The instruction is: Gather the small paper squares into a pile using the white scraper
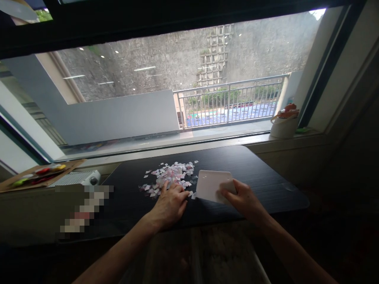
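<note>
A loose heap of small white and pinkish paper scraps (pixel 174 171) lies on the dark tabletop (pixel 225 157). My left hand (pixel 171 201) rests at the near edge of this heap, fingers apart and touching the scraps. In my right hand (pixel 244 197) is a flat white rectangular piece with rounded corners (pixel 211 185), gripped at its right side between thumb and fingers. Its left edge is close to the heap, with a few stray scraps beside it. I cannot tell whether it is a thin sheet or a shallow tray.
Behind the table runs a window sill (pixel 254 139) with a white handled bucket (pixel 284 125) at the right. A white slatted box-like unit (pixel 78 178) and a brown board (pixel 29 177) bearing colourful items are at the left. A blurred patch (pixel 85 209) covers the table's left end.
</note>
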Action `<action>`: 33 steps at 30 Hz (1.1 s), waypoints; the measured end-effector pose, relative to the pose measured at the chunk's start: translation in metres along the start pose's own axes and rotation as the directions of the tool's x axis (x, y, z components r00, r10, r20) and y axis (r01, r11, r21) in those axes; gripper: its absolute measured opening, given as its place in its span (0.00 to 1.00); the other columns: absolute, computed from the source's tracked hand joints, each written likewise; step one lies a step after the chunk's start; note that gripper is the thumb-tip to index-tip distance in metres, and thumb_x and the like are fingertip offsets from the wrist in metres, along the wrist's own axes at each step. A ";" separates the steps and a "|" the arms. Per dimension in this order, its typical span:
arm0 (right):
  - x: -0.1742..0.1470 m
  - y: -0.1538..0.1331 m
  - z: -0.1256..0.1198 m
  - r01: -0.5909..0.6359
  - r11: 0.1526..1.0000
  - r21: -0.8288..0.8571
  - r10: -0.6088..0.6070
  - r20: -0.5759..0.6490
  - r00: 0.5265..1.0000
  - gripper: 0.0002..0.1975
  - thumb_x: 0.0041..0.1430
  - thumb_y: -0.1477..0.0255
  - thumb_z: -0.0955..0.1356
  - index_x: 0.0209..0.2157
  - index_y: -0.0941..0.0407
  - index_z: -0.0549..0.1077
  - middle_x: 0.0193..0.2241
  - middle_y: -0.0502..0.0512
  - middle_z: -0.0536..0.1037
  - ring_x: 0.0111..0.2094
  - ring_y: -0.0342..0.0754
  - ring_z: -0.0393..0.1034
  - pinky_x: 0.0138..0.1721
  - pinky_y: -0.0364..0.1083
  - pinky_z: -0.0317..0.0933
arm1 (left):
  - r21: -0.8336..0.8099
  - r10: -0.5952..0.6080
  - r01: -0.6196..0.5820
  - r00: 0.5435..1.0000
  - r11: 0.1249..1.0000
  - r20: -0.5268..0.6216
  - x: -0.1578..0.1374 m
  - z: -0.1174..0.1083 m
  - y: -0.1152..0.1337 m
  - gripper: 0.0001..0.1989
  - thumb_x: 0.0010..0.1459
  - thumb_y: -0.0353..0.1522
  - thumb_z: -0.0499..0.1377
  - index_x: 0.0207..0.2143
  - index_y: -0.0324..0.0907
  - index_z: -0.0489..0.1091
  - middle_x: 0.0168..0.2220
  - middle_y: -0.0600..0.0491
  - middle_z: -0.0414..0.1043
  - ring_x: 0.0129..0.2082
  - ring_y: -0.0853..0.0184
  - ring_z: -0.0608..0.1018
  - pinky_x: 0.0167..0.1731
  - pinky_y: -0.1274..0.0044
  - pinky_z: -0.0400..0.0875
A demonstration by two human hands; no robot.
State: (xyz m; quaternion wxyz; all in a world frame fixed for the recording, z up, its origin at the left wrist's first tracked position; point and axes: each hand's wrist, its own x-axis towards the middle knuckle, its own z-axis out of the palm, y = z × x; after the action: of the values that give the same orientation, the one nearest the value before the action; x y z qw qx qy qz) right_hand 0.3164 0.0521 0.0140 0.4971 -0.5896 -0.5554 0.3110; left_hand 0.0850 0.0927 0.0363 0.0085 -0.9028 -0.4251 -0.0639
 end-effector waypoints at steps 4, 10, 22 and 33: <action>-0.007 0.001 0.002 -0.035 0.996 0.078 0.033 0.037 0.999 0.10 0.46 0.66 0.67 0.28 0.58 0.72 0.22 0.50 0.74 0.24 0.46 0.68 0.24 0.43 0.60 | -0.024 -0.003 0.002 0.999 1.000 -0.037 -0.006 -0.003 -0.003 0.13 0.57 0.29 0.52 0.42 0.44 0.72 0.40 0.49 0.72 0.47 0.59 0.69 0.57 0.53 0.47; -0.017 0.000 0.001 -0.067 0.989 0.128 0.067 0.008 0.998 0.11 0.46 0.66 0.68 0.31 0.58 0.73 0.23 0.50 0.74 0.25 0.47 0.68 0.26 0.43 0.61 | -0.015 0.038 -0.039 0.996 0.999 -0.076 -0.017 -0.003 0.003 0.12 0.56 0.27 0.53 0.40 0.44 0.73 0.37 0.50 0.71 0.44 0.60 0.71 0.57 0.52 0.47; -0.011 -0.010 0.003 0.009 0.999 -0.039 -0.013 -0.089 0.996 0.10 0.48 0.65 0.66 0.28 0.57 0.71 0.21 0.50 0.73 0.24 0.46 0.67 0.24 0.42 0.59 | 0.078 0.169 -0.163 0.982 0.984 -0.087 -0.028 0.009 0.014 0.14 0.58 0.30 0.51 0.46 0.48 0.69 0.36 0.52 0.68 0.41 0.61 0.69 0.55 0.48 0.49; -0.006 -0.007 -0.005 0.078 0.962 -0.260 -0.081 -0.003 0.997 0.10 0.51 0.64 0.64 0.29 0.56 0.71 0.23 0.50 0.72 0.24 0.46 0.67 0.24 0.43 0.59 | 0.061 0.093 -0.086 0.987 0.994 -0.129 -0.045 0.007 -0.004 0.13 0.56 0.28 0.52 0.42 0.47 0.72 0.34 0.52 0.68 0.41 0.62 0.70 0.55 0.49 0.49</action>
State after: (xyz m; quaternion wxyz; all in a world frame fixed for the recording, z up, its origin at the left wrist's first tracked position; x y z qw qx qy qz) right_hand 0.3175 0.0449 0.0207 0.4312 -0.6290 -0.6113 0.2114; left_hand 0.0547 0.0613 0.0235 0.0644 -0.9143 -0.3842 -0.1109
